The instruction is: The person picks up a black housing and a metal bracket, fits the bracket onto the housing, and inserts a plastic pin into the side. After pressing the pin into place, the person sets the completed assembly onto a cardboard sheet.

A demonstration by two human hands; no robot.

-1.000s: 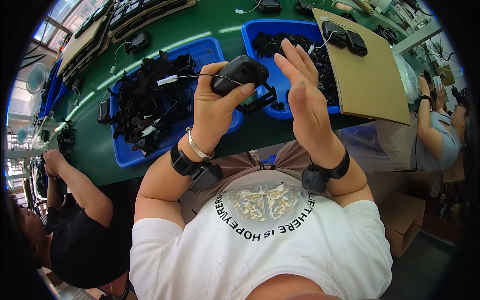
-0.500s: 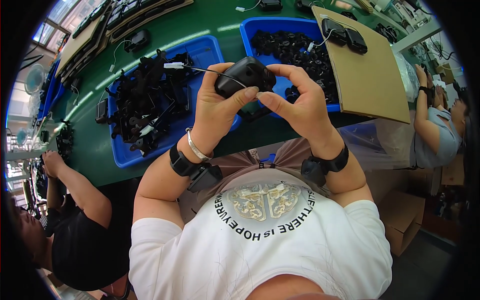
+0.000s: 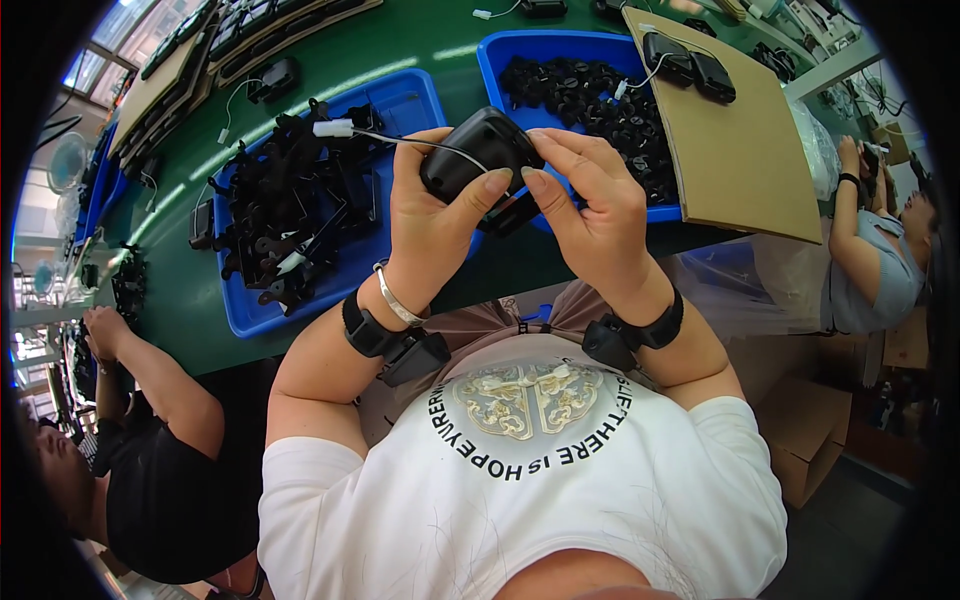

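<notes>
One black cabled housing (image 3: 490, 140) is clasped by the left hand (image 3: 425, 225), over the gap between blue trays (image 3: 418, 95); its right edge is met by the right hand (image 3: 605, 215) (any pinch is unclear).

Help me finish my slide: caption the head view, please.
Black device with white-tipped cable in left hand, right hand at its edge, near blue trays of black parts on green table.

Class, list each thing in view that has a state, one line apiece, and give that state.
Left hand, closed on the device
Right hand, fingertips at the device's edge
Device, held up
Connector, unplugged
Left tray, part-filled with brackets
Right tray, part-filled with small parts
Cardboard, bearing two black units
</notes>
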